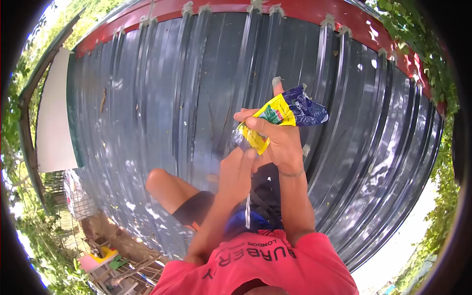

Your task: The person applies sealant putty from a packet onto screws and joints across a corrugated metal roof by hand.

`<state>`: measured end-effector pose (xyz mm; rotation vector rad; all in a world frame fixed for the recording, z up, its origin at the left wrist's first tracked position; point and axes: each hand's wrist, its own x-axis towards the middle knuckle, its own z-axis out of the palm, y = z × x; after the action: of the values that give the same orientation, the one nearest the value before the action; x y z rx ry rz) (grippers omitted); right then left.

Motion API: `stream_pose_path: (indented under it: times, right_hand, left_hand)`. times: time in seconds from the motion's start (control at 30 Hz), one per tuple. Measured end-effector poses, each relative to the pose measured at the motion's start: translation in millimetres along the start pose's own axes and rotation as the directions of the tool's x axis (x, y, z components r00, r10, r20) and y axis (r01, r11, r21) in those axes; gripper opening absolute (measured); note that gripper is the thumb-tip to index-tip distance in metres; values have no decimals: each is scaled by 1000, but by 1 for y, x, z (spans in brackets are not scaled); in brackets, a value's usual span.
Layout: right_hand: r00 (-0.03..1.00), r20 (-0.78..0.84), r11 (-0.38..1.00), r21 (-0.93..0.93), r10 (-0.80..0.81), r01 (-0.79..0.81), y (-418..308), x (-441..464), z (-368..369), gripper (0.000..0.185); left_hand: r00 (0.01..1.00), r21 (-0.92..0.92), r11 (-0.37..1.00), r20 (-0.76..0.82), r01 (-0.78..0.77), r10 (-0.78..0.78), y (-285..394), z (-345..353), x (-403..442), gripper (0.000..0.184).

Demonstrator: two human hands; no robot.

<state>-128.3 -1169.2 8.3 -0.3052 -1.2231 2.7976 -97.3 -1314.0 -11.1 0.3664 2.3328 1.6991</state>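
A crumpled yellow and dark blue plastic packet point(279, 110) with a green and red label is held above my lap. My right hand point(285, 145) wraps round its yellow middle, thumb across the front. One finger of this hand points up behind the packet, with a grey smear on its tip. Below, my left hand point(237, 169) is closed at the packet's lower end, its fingers pinched close to the yellow edge. A greyish, blurred part shows at that end; I cannot make out what it is.
I sit on a dark ribbed metal roof point(162, 98). Red flashing point(226, 9) runs along its top edge, with grey patches on the ribs. A white panel point(54, 113) stands at the left. Leafy branches point(418, 34) overhang the right edge; wooden debris point(128, 270) lies below left.
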Motion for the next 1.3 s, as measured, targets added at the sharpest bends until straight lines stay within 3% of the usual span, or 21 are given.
stream_pose_path:
  times: [0.17, 0.3, 0.33, 0.4, 0.5, 0.6, 0.77, 0.8, 0.87, 0.9, 0.93, 0.97, 1.0, 1.1, 1.17, 1.23, 1.27, 1.3]
  right_hand:
    - [995, 44, 988, -127, 92, -86, -2, -2, -5, 100]
    - [997, 57, 987, -157, 51, -42, 5, -7, 1, 98]
    - [1000, 25, 990, -138, 13, -9, 5, -7, 0, 89]
    - [995, -39, 982, -165, 89, -94, -2, -7, -1, 79]
    - [997, -63, 989, -141, 33, -41, -8, -5, -9, 64]
    - [997, -55, 994, -90, -61, 56, -11, 0, -13, 82]
    - [997, -70, 999, -23, -23, 22, -10, 10, -15, 84]
    - [997, -73, 1000, -19, -7, 6, -9, 10, -14, 82]
    - [998, -57, 998, 51, 28, -25, -6, 5, -8, 62]
    - [998, -44, 995, 88, 47, -43, -3, 4, -4, 52]
    - [997, 75, 998, 55, -32, 28, 12, 6, -9, 72]
    - [986, 152, 998, 2, 62, -63, 12, -4, -6, 92]
    - [986, 163, 999, -13, 38, -36, 23, -10, -7, 97]
    - [995, 93, 999, 7, -35, 34, 36, -15, 4, 101]
    - [998, 53, 999, 9, -43, 42, 33, -19, 10, 100]
    - [997, 79, 1000, -25, -6, 8, 30, -20, 13, 99]
    - [998, 64, 999, 15, -29, 28, 31, -19, 15, 99]
    - [999, 41, 996, -84, -34, 38, 31, -18, 12, 99]
  left_hand:
    - [999, -72, 996, -14, -48, 47, 10, -33, 11, 40]
    - [960, 119, 983, 227, 138, -162, 26, -49, 29, 36]
    - [985, 102, 990, 130, 102, -115, 32, -38, 25, 35]
    - [996, 165, 986, 93, -26, 11, 22, -31, 16, 35]
    - [985, 192, 967, 67, -166, 156, 16, -19, 6, 37]
    - [957, 266, 920, 100, -289, 272, 24, -21, 2, 36]
    - [935, 295, 887, 113, -355, 337, 18, -24, -5, 36]
    - [973, 281, 932, 57, -230, 223, 16, -25, -8, 36]
    - [999, 233, 972, -31, 26, -20, 12, -24, -13, 36]
    - [996, 214, 977, -91, 19, 1, 11, -22, -10, 37]
    - [988, 199, 980, -155, 12, 20, 10, -21, -6, 37]
    - [975, 186, 982, -220, 8, 34, 10, -20, -3, 38]
    - [968, 166, 986, -248, 23, 19, 8, -20, -1, 37]
    - [977, -62, 998, -215, -12, -1, -20, -18, -2, 36]
    - [975, -233, 957, -99, 173, -200, -1, -16, -6, 36]
    - [967, -322, 916, -5, 238, -253, 1, -16, -6, 36]
    - [977, -335, 919, 22, 208, -214, -8, -18, -4, 35]
    - [984, -349, 920, 50, 180, -174, -13, -21, -3, 35]
